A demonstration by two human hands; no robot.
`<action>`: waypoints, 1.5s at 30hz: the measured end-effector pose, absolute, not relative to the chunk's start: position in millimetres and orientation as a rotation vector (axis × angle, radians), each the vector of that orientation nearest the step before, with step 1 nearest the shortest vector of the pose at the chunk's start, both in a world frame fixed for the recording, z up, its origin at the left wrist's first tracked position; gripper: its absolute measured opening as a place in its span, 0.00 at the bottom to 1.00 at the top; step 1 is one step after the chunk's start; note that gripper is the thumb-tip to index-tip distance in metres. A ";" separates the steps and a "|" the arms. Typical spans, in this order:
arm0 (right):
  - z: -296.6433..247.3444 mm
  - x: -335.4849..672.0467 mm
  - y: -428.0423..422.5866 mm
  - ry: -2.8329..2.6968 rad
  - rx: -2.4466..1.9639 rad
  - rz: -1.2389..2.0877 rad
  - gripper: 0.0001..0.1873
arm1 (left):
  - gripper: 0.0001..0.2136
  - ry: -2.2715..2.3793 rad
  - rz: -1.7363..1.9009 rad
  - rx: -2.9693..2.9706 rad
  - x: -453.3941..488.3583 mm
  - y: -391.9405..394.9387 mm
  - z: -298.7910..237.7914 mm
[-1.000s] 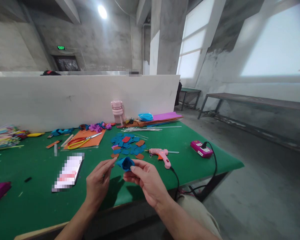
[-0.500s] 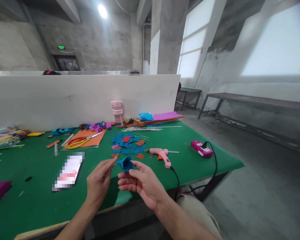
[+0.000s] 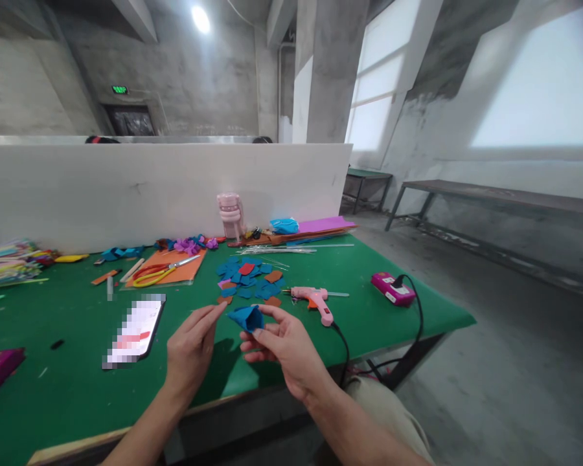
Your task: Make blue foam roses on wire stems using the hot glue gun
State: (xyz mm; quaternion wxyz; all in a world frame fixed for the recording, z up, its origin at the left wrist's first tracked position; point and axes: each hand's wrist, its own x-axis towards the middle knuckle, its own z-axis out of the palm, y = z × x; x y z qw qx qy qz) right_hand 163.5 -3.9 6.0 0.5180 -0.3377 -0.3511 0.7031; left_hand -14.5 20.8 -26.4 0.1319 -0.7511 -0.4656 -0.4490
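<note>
Between the thumb and fingers of my right hand (image 3: pixel 284 343) is a blue felt cone (image 3: pixel 247 318), held above the near part of the table. Its wide mouth faces me and its pointed end is toward the left. My left hand (image 3: pixel 193 342) is just left of that point, apart from it, with thumb and fingertips pressed together; whether anything thin is between them I cannot see. Behind the hands lies a spread of blue felt pieces (image 3: pixel 245 279), with a few brown and red ones. A pink glue gun (image 3: pixel 313 299) rests right of them.
A purple box (image 3: pixel 392 289) with a plugged-in black cable (image 3: pixel 420 317) sits at the right. Left are a phone (image 3: pixel 137 330) and scissors (image 3: pixel 162 272) on orange sheets. A pink bottle (image 3: pixel 230 217) stands by the white partition (image 3: pixel 175 188).
My right hand has turned the blue felt cone slightly and moved it a little right, so more of its side shows. My left hand has hardly moved.
</note>
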 end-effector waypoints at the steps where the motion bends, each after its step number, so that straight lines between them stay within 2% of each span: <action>1: 5.5 163.5 -4.0 -0.830 -0.801 1.696 0.30 | 0.13 -1.355 -1.313 -2.189 -14.2 20.9 -27.0; 12: 4.9 163.8 -2.0 -0.850 -0.777 1.696 0.24 | 0.13 -1.399 -1.401 -2.361 -12.0 20.6 -30.7; 20: 9.5 165.8 -2.6 -0.836 -0.805 1.531 0.17 | 0.13 -1.409 -1.434 -2.388 -11.2 20.6 -29.4; 29: 13.0 169.7 -2.4 -0.700 -0.746 1.656 0.18 | 0.13 -1.410 -1.426 -2.384 -11.1 21.2 -31.0; 38: 11.6 169.4 1.2 -0.805 -0.792 1.573 0.15 | 0.13 -1.416 -1.416 -2.400 -12.0 20.8 -29.3; 45: 12.0 170.0 0.6 -0.814 -0.771 1.584 0.16 | 0.13 -1.395 -1.417 -2.385 -11.5 20.5 -27.2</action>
